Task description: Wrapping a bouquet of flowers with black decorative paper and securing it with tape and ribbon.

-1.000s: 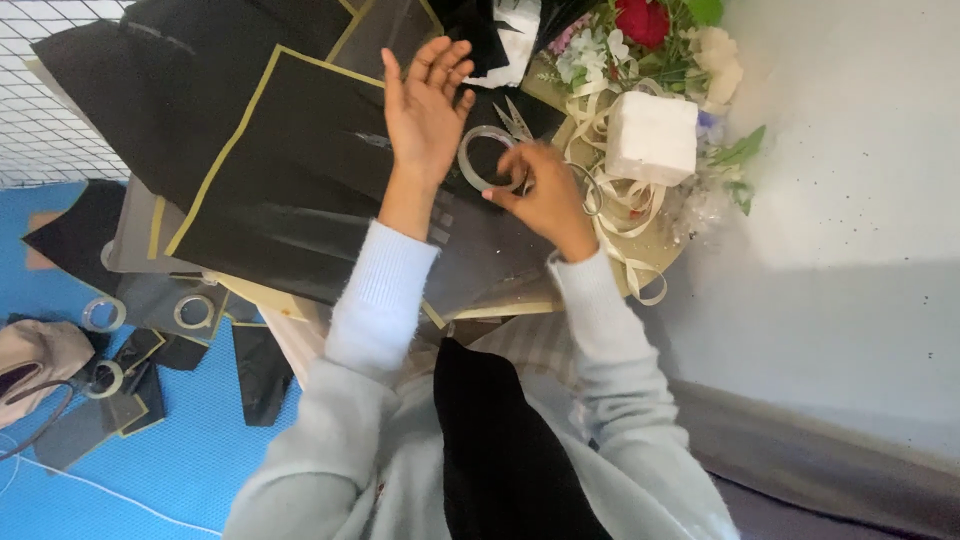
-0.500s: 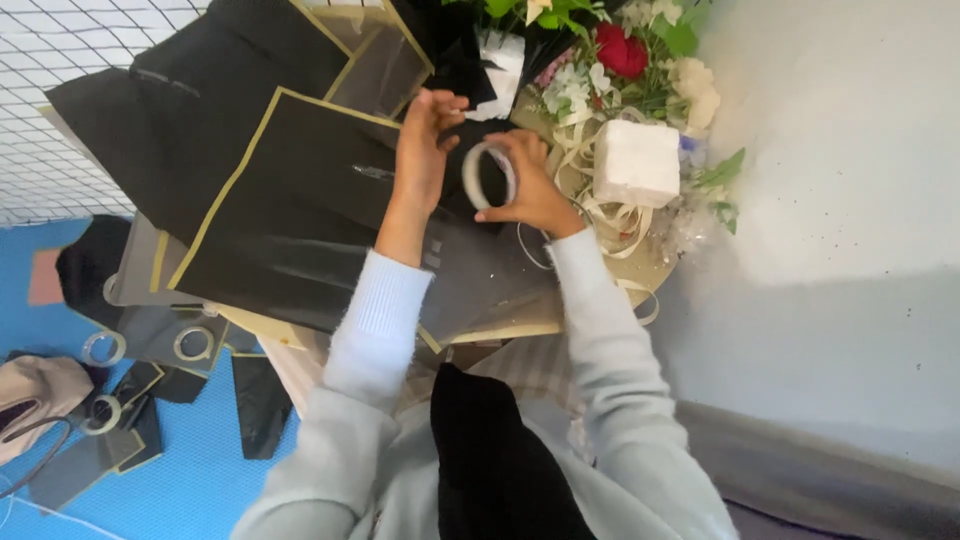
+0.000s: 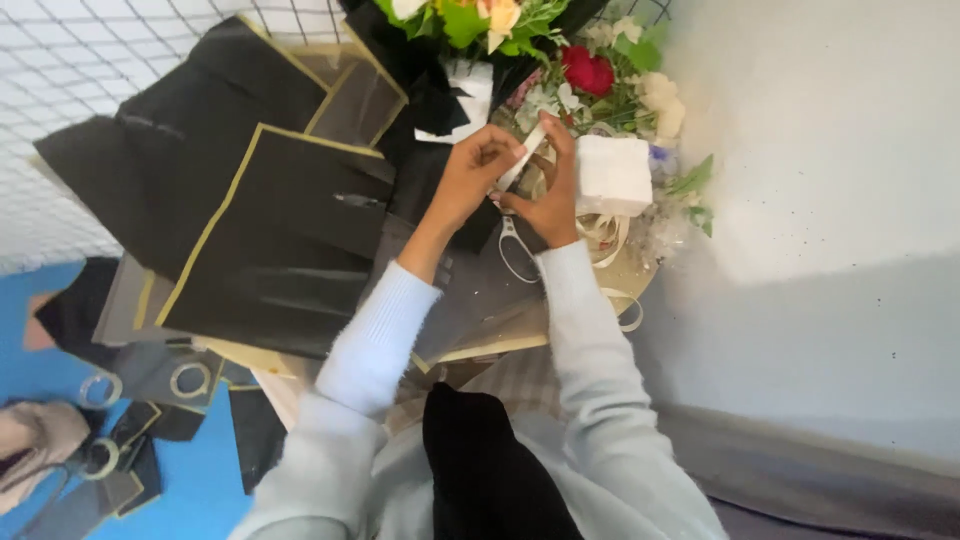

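Both hands meet above the upper middle of the work surface, in front of the flower arrangement. The left hand is closed in a pinch on the free end of a white tape strip, which runs up toward 1 o'clock from the fingertips. The right hand is closed around the tape roll; the roll itself is mostly hidden behind the fingers, so its exact position in the grip cannot be determined. The two hands touch or nearly touch at the strip. A white foam block sits just beside the right hand at 3 o'clock. A red rose lies at 12 o'clock from the block, among green leaves and pale blossoms. A pair of scissors lies on the counter directly below the hands, at 6 o'clock. Black wrapping sheets with gold edges cover the counter at 9 o'clock from the hands. Several more tape rolls rest on the blue floor at 8 o'clock, well apart from the hands.
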